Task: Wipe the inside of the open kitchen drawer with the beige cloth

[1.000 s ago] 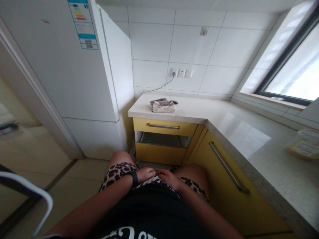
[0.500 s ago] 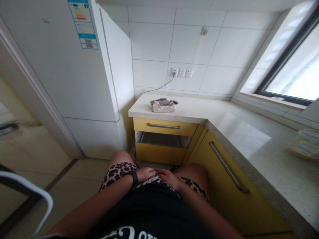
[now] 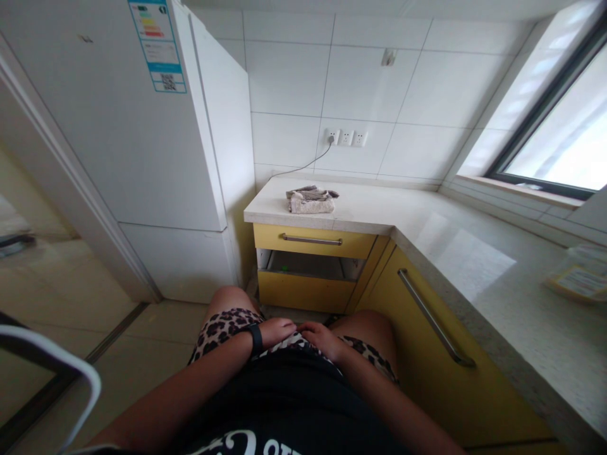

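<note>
Both hands rest in my lap on leopard-print shorts (image 3: 220, 328), their fingertips nearly meeting. My left hand (image 3: 279, 331), with a dark band (image 3: 257, 340) on its wrist, lies palm down, its fingers together and loosely bent. Beside it, my right hand (image 3: 321, 338) lies with fingers extended and slightly curved over the shorts. Nothing shows in either hand, though the palms are hidden. Beyond my knees, two folded cloths (image 3: 312, 200), one beige and one grey-brown, sit on the white counter (image 3: 370, 205), out of reach of the hands' present place.
A yellow drawer (image 3: 303, 239) sits above an uncovered gap (image 3: 308, 265). The refrigerator (image 3: 118, 139) stands left. A yellow cupboard door (image 3: 427, 354) with a metal handle (image 3: 434, 316) borders my right leg. A clear package (image 3: 581, 275) lies on the right counter. A white curved bar (image 3: 80, 366) is lower left.
</note>
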### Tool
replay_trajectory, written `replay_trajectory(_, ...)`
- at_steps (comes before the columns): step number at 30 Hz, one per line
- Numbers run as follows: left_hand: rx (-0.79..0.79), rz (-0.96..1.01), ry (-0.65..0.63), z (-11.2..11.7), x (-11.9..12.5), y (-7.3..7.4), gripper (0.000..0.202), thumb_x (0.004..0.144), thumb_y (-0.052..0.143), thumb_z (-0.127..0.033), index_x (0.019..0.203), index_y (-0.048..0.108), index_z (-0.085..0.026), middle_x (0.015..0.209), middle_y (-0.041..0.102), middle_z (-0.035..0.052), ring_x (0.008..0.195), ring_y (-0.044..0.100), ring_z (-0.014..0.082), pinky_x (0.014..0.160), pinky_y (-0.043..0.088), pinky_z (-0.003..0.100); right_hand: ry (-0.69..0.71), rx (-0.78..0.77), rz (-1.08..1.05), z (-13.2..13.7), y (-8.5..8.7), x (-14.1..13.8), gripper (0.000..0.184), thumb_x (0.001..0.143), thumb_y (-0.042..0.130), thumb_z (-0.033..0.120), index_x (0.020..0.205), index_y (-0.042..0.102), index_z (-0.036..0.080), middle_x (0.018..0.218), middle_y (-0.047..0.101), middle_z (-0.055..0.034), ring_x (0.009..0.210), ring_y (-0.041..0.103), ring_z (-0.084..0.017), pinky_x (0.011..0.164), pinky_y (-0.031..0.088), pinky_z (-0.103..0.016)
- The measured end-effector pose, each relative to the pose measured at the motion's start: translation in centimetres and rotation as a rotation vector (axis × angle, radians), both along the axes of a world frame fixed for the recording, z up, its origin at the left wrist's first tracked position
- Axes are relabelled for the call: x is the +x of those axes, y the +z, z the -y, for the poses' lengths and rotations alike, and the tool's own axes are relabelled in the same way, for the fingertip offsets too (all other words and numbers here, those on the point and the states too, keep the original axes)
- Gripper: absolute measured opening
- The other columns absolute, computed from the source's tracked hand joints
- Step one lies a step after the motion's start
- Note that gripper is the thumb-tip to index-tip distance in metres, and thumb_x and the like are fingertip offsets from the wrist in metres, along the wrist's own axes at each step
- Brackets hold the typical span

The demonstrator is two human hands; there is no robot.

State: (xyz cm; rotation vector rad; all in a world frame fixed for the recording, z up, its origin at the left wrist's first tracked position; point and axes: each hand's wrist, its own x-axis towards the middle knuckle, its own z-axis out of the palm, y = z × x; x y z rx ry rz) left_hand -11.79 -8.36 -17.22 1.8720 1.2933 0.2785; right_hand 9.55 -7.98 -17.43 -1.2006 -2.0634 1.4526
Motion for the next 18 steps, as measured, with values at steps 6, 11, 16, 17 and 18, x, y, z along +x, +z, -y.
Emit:
replay_trajectory(6, 0.005, -0.009, -0.003, 0.12, 0.18, 0.35, 0.046, 0.093, 0.036, -0.048, 0.098, 0.069, -0.017, 0.098, 0.07, 0.0056, 0.092, 0.06, 0.0203, 0.077, 0.042, 0.027, 0.003, -0.005, -0.018, 0.08, 0.04, 0.01, 0.04, 0.082, 0.049, 0.037, 0.104, 0.072, 0.014, 0.099, 0.072, -0.0083, 0.094, 0.064, -0.024, 0.087, 0.047, -0.035)
replay_trajectory(11, 0.004, -0.011, -0.008, 0.06, 0.21, 0.22, 0.045, 0.093, 0.036, -0.047, 0.097, 0.069, -0.017, 0.098, 0.07, 0.0061, 0.092, 0.061, 0.0202, 0.078, 0.042, 0.027, -0.001, -0.017, -0.018, 0.01, -0.17, -0.08, 0.042, 0.081, 0.049, 0.038, 0.105, 0.072, 0.013, 0.099, 0.072, -0.0089, 0.094, 0.065, -0.025, 0.086, 0.047, -0.036)
replay_trajectory(16, 0.011, -0.012, -0.005, 0.03, 0.13, 0.11, 0.044, 0.093, 0.036, -0.046, 0.097, 0.069, -0.018, 0.098, 0.07, 0.0053, 0.093, 0.06, 0.02, 0.079, 0.042, 0.027, -0.002, -0.003, -0.017, 0.03, -0.05, -0.05, 0.04, 0.082, 0.049, 0.038, 0.104, 0.072, 0.014, 0.101, 0.072, -0.0083, 0.097, 0.064, -0.025, 0.089, 0.046, -0.036)
replay_trajectory(17, 0.01, -0.012, -0.005, 0.02, 0.12, 0.09, 0.044, 0.093, 0.036, -0.046, 0.098, 0.069, -0.018, 0.098, 0.07, 0.0051, 0.093, 0.06, 0.0199, 0.079, 0.042, 0.027, -0.001, -0.002, -0.018, 0.06, 0.0, -0.04, 0.04, 0.082, 0.049, 0.038, 0.104, 0.072, 0.014, 0.101, 0.072, -0.0084, 0.096, 0.064, -0.025, 0.089, 0.046, -0.036)
replay_trajectory(18, 0.008, -0.012, -0.004, 0.02, 0.1, 0.07, 0.044, 0.093, 0.036, -0.047, 0.098, 0.069, -0.018, 0.098, 0.07, 0.005, 0.093, 0.06, 0.0199, 0.078, 0.042, 0.027, 0.0, -0.002, -0.018, 0.08, 0.05, -0.02, 0.04, 0.082, 0.049, 0.038, 0.104, 0.072, 0.014, 0.101, 0.072, -0.0084, 0.096, 0.064, -0.025, 0.088, 0.047, -0.036)
